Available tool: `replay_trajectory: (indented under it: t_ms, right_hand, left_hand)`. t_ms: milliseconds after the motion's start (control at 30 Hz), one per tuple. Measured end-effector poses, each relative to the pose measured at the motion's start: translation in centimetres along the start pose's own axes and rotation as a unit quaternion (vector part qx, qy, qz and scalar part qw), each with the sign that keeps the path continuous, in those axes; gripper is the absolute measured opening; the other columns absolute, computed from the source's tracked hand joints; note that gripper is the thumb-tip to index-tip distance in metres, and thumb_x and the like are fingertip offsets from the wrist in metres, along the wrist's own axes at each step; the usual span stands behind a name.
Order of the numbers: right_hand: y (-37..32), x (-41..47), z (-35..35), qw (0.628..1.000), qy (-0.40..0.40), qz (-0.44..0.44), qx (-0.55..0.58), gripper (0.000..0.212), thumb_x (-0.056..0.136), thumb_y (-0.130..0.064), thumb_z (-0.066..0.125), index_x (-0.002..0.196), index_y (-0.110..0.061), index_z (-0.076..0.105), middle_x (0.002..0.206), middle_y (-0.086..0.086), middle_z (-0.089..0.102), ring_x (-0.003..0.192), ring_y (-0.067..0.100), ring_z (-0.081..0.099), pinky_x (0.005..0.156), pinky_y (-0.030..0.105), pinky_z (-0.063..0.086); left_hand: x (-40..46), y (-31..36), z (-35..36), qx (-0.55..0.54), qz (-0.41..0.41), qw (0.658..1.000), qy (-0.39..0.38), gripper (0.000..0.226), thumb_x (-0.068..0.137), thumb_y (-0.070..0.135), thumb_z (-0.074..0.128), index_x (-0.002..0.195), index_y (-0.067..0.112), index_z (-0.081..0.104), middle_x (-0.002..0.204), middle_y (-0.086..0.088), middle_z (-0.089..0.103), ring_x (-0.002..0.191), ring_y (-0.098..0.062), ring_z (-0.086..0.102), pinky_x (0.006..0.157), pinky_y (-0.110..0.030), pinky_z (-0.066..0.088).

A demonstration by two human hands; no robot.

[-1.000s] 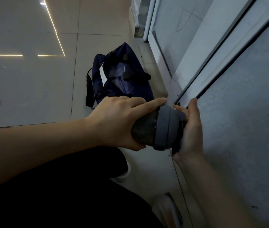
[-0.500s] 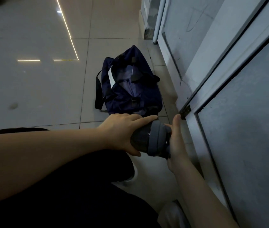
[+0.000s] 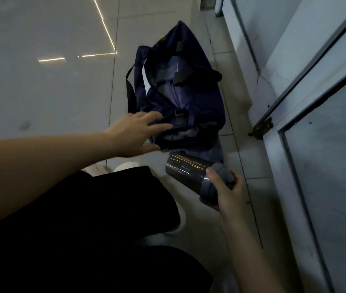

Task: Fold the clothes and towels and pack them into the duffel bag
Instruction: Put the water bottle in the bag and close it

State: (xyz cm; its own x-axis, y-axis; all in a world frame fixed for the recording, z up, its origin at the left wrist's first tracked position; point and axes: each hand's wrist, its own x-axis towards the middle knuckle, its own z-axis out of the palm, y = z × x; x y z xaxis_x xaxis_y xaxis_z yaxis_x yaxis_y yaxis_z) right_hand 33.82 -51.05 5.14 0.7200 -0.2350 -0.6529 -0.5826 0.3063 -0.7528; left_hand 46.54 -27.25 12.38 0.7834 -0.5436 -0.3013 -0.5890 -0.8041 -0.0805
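Observation:
A navy duffel bag (image 3: 178, 89) lies on the tiled floor beside the wall, its top unzipped with a white edge showing inside and black straps hanging at its left side. My left hand (image 3: 135, 134) stretches out with spread fingers, its fingertips at the bag's near end. My right hand (image 3: 227, 191) grips a dark transparent bottle (image 3: 184, 170) by its grey lid end, holding it tilted just in front of the bag. No clothes or towels show in the view.
A pale door and frame (image 3: 315, 102) with a metal hinge (image 3: 262, 127) run along the right side. My dark-trousered legs (image 3: 83, 218) and white shoes (image 3: 125, 167) fill the lower left. Glossy floor tiles (image 3: 51, 92) spread to the left.
My left hand let go of the bottle and reached forward to the bag's near end. The right hand now holds the bottle alone, lowered toward the floor. The view tilted down toward the bag.

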Motion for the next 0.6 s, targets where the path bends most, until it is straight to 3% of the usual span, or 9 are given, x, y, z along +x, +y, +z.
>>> replay_trajectory:
  t_ms: [67, 167, 300, 367, 500, 600]
  right_hand:
    - [0.3, 1.3, 0.2, 0.998, 0.027, -0.044, -0.022, 0.071, 0.064, -0.036, 0.085, 0.12, -0.033, 0.042, 0.116, -0.004, 0.057, 0.103, 0.017, 0.06, 0.087, 0.046, 0.055]
    - [0.6, 3.7, 1.6, 0.984, 0.054, -0.135, -0.105, 0.077, 0.065, -0.039, 0.086, 0.126, -0.03, 0.04, 0.126, -0.002, 0.05, 0.107, 0.015, 0.058, 0.082, 0.03, 0.055]
    - [0.9, 6.3, 4.1, 0.953, 0.092, -0.219, -0.19, 0.087, 0.062, -0.049, 0.085, 0.132, -0.031, 0.037, 0.131, -0.006, 0.044, 0.116, 0.014, 0.051, 0.091, 0.038, 0.053]
    - [1.5, 7.2, 4.9, 0.93, 0.093, -0.279, -0.219, 0.09, 0.061, -0.056, 0.081, 0.133, -0.028, 0.035, 0.134, -0.004, 0.043, 0.123, 0.017, 0.047, 0.095, 0.043, 0.051]
    - [3.8, 8.1, 6.1, 0.914, 0.053, -0.316, -0.249, 0.09, 0.067, -0.055, 0.075, 0.139, -0.026, 0.029, 0.144, 0.006, 0.033, 0.132, 0.022, 0.039, 0.1, 0.046, 0.046]
    - [4.2, 8.4, 6.4, 0.894, 0.021, -0.319, -0.315, 0.091, 0.072, -0.052, 0.071, 0.144, -0.027, 0.021, 0.151, 0.007, 0.024, 0.136, 0.023, 0.033, 0.101, 0.043, 0.045]
  left_hand:
    - [1.2, -1.3, 1.1, 0.06, 0.029, 0.997, 0.045, 0.066, 0.09, 0.043, 0.053, 0.149, 0.032, 0.026, 0.151, -0.011, 0.031, 0.135, -0.034, 0.035, 0.1, -0.048, 0.039]
    - [3.6, -1.8, 3.7, 0.107, 0.088, 0.983, 0.124, 0.066, 0.085, 0.035, 0.056, 0.146, 0.03, 0.031, 0.146, -0.013, 0.041, 0.132, -0.037, 0.039, 0.098, -0.056, 0.041]
    - [5.9, 1.4, 8.6, 0.0, -0.059, 0.987, 0.152, 0.082, 0.082, 0.039, 0.068, 0.148, 0.037, 0.021, 0.154, -0.01, 0.027, 0.14, -0.041, 0.025, 0.097, -0.069, 0.035]
    - [6.4, 1.7, 10.4, 0.0, -0.061, 0.987, 0.15, 0.085, 0.081, 0.043, 0.066, 0.149, 0.039, 0.015, 0.156, -0.008, 0.021, 0.141, -0.043, 0.021, 0.095, -0.071, 0.035]
    - [8.1, 0.2, 11.6, 0.029, -0.032, 0.988, 0.146, 0.083, 0.086, 0.033, 0.06, 0.15, 0.041, 0.007, 0.157, -0.01, 0.014, 0.138, -0.048, 0.024, 0.089, -0.066, 0.044]
    - [9.3, -0.8, 12.0, 0.04, -0.001, 0.989, 0.143, 0.08, 0.087, 0.017, 0.054, 0.15, 0.041, 0.01, 0.154, -0.013, 0.018, 0.13, -0.048, 0.037, 0.073, -0.052, 0.055]
